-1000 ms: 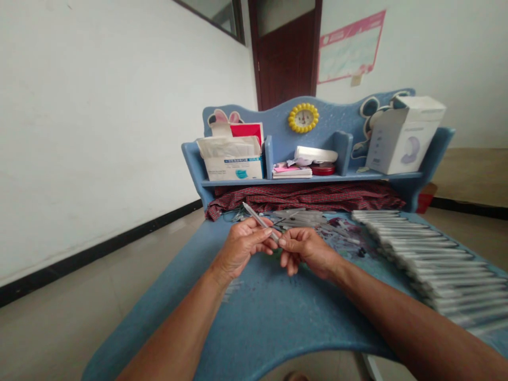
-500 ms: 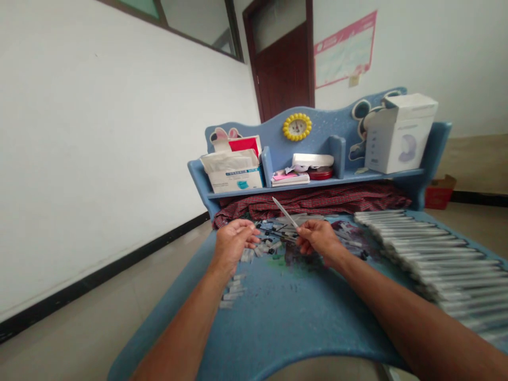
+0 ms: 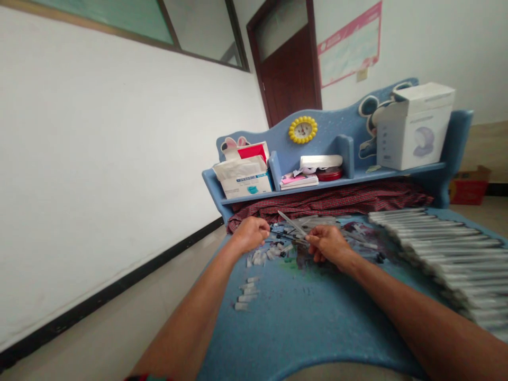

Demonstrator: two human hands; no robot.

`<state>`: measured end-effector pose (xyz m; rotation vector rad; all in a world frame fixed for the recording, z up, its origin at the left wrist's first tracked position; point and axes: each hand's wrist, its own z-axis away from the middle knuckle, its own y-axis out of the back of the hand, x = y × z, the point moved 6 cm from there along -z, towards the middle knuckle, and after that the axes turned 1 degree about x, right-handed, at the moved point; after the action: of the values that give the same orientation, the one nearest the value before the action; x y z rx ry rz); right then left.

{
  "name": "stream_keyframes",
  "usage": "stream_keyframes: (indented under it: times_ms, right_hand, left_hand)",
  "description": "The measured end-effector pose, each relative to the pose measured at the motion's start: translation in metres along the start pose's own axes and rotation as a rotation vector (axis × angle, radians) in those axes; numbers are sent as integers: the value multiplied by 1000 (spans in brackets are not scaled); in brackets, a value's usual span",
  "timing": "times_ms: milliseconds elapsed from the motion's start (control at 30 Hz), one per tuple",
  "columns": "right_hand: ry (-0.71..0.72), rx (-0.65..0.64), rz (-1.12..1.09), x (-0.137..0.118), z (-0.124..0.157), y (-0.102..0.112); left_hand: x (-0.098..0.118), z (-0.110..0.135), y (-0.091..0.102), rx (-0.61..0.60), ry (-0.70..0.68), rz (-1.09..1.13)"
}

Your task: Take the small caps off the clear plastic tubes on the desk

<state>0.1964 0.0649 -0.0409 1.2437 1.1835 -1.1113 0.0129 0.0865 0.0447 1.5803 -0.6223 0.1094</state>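
Note:
My right hand [image 3: 330, 247] pinches a slim whitish pen barrel [image 3: 291, 222], which slants up and to the left from the fingertips. To its left, my left hand [image 3: 252, 234] is closed, its fingers bent together just above the small parts; what they hold, if anything, cannot be made out. Between and below the hands lie thin dark rods [image 3: 286, 236] and several short clear caps [image 3: 260, 257]. A short column of more clear caps [image 3: 246, 298] lies nearer me on the blue table [image 3: 301, 323].
Many whitish pens [image 3: 440, 248] lie side by side on the right. Behind the parts, a red checked cloth [image 3: 333, 197] is bunched under a blue shelf [image 3: 357, 174]. The shelf bears a white box [image 3: 415, 129], a mask box [image 3: 244, 182] and a yellow clock [image 3: 302, 130].
The view has shifted, so the table sits farther right. My left hand's fingers have drawn closer together. My right hand still holds the pen barrel at a similar slant.

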Motion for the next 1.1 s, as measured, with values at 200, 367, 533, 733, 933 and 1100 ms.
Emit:
stream_keyframes:
  times_ms: [200,367,533,733,933,1100]
  right_hand:
    - [-14,-12,80,4,-1,-4]
    - [-25,-17,90,3,2,-5]
    - [-47,-24,87,1,3,-5]
    - [-58,-23,83,-1,4,-5]
    - [-53,-24,84,-1,5,-6]
    - [-39,-19,105,-1,4,-5]
  left_hand:
    - [-9,-26,-18,-99,-86,-186]
    - [-9,-30,-37,-160,-176,-275]
    - [-11,-30,-48,-157,-229,-320]
    - [-15,-35,-52,-119,-222,-313]
    - [-16,-37,-51,-86,-191,-231]
    - [-15,-34,-49,-57,-152,-88]
